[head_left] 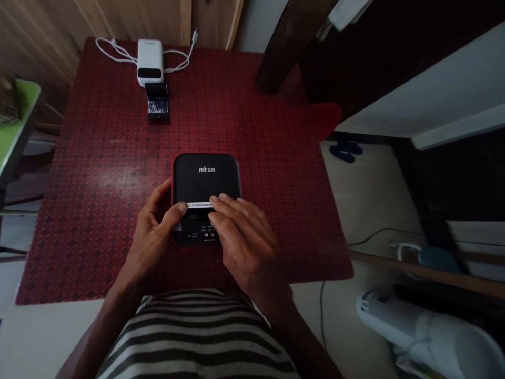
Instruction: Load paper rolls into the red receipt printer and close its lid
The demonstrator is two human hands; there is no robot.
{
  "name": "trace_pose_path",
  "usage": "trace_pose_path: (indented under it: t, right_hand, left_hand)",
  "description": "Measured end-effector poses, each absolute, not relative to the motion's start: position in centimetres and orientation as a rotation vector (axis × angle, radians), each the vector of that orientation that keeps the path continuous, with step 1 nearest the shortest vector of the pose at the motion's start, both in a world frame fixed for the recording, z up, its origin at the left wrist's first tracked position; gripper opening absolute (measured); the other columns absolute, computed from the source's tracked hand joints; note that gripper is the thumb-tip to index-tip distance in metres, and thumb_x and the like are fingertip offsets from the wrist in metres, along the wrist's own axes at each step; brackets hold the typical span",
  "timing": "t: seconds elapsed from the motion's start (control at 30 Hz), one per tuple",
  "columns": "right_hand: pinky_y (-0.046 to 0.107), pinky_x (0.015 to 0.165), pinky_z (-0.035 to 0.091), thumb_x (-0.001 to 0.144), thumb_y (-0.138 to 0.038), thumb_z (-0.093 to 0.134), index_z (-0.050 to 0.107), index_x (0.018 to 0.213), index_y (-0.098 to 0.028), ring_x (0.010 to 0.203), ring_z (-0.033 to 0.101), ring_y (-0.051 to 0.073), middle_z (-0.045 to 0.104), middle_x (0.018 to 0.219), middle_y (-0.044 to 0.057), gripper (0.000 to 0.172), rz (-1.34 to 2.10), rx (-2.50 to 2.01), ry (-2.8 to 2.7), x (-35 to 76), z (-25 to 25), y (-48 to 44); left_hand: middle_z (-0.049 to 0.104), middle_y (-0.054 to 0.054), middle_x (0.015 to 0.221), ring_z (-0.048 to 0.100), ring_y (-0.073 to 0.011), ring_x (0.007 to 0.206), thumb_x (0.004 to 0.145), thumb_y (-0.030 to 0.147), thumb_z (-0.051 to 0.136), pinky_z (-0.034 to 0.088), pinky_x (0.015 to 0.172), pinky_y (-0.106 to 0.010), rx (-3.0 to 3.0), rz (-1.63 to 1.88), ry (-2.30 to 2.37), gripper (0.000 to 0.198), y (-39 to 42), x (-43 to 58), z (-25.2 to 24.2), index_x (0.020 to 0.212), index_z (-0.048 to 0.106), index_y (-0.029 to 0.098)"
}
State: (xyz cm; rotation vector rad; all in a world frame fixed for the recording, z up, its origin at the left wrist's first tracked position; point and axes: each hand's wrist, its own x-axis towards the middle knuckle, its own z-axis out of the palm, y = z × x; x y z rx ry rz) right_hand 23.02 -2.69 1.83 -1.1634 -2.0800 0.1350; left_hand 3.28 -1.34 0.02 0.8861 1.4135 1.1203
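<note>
A small black box-shaped device with a red edge, looking like a receipt printer (205, 179), sits on the table near my body. Its top bears a silver logo, and a white label strip (198, 205) crosses it above a panel of small buttons. My left hand (155, 223) grips the printer's left side, the thumb on top at the strip's left end and the fingers along the side, partly hidden. My right hand (246, 231) lies over the right part, its fingers stretched across the top and fingertips at the strip. It covers the printer's front right corner and the strip's right end.
On the red patterned table (276, 158), a white power bank (150, 60) with a white cable lies at the back. A small black folded item (158, 102) is in front of it. A dark post (294, 45) stands at the far right; blue slippers (345, 151) lie on the floor.
</note>
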Motion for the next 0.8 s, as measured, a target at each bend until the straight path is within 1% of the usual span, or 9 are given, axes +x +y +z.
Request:
trace_pose_path:
  t: [0.1,0.17,0.27,0.33,0.37,0.4,0.57,0.8]
  right_hand:
    - [0.052,0.121,0.065,0.112,-0.007,0.064,0.067,0.153,-0.025,0.143,0.079,0.028,0.086,0.144,0.012,0.045,0.178,-1.207,-1.983,23.8,1.4,-3.7]
    - [0.057,0.122,0.064,0.114,-0.015,0.067,0.061,0.162,-0.027,0.146,0.075,0.03,0.083,0.148,0.014,0.051,0.202,-1.256,-1.892,24.6,1.0,-4.7]
    - [0.061,0.118,0.066,0.112,-0.037,0.076,0.055,0.169,-0.028,0.145,0.073,0.035,0.077,0.152,0.017,0.062,0.298,-1.348,-1.794,25.7,-0.1,-6.1]
    - [0.061,0.113,0.068,0.109,-0.052,0.08,0.052,0.171,-0.026,0.142,0.074,0.037,0.075,0.153,0.019,0.073,0.351,-1.411,-1.772,25.9,-1.0,-6.6]
    - [0.06,0.111,0.069,0.107,-0.056,0.081,0.052,0.171,-0.025,0.139,0.075,0.037,0.075,0.152,0.019,0.076,0.354,-1.427,-1.767,25.9,-1.5,-6.8]
    - [0.059,0.109,0.07,0.107,-0.058,0.082,0.052,0.17,-0.026,0.136,0.076,0.037,0.076,0.15,0.019,0.077,0.346,-1.431,-1.763,25.8,-1.9,-6.8]
    - [0.059,0.104,0.071,0.105,-0.056,0.084,0.05,0.171,-0.029,0.128,0.08,0.036,0.08,0.142,0.017,0.079,0.3,-1.421,-1.75,25.3,-2.7,-6.5]
    - [0.056,0.102,0.072,0.107,-0.058,0.081,0.05,0.17,-0.029,0.124,0.082,0.035,0.082,0.137,0.015,0.076,0.282,-1.427,-1.761,25.3,-2.0,-6.3]
  left_hand:
    - [0.079,-0.01,0.154,0.073,-0.0398,0.145,0.096,0.062,0.087,0.062,0.119,-0.053,0.911,1.145,1.41,0.068,-2.2,2.6,-0.5,0.153,0.076,0.027]
    - [0.079,-0.009,0.154,0.071,-0.041,0.148,0.095,0.063,0.088,0.059,0.123,-0.054,0.916,1.153,1.366,0.068,-2.9,2.0,-0.8,0.153,0.078,0.029]
    - [0.077,-0.007,0.158,0.067,-0.0395,0.153,0.097,0.054,0.089,0.054,0.129,-0.052,0.882,1.123,1.308,0.066,-3.9,1.4,-0.8,0.158,0.075,0.033]
    - [0.076,-0.006,0.159,0.066,-0.0376,0.154,0.1,0.048,0.088,0.051,0.131,-0.05,0.861,1.109,1.315,0.063,-4.1,1.4,-0.6,0.159,0.074,0.033]
    - [0.076,-0.006,0.158,0.067,-0.0369,0.153,0.1,0.046,0.087,0.051,0.131,-0.049,0.858,1.108,1.329,0.061,-4.1,1.5,-0.4,0.158,0.075,0.033]
    - [0.077,-0.006,0.157,0.067,-0.0365,0.151,0.1,0.046,0.087,0.051,0.13,-0.049,0.86,1.105,1.345,0.059,-4.1,1.6,-0.2,0.157,0.075,0.032]
    - [0.079,-0.008,0.15,0.072,-0.0367,0.14,0.1,0.047,0.083,0.055,0.121,-0.05,0.903,1.074,1.44,0.059,-3.6,2.2,0.7,0.155,0.076,0.028]
    - [0.081,-0.008,0.144,0.073,-0.0361,0.14,0.091,0.04,0.088,0.059,0.116,-0.047,0.766,1.087,1.418,0.06,-3.2,2.5,1.3,0.149,0.079,0.027]
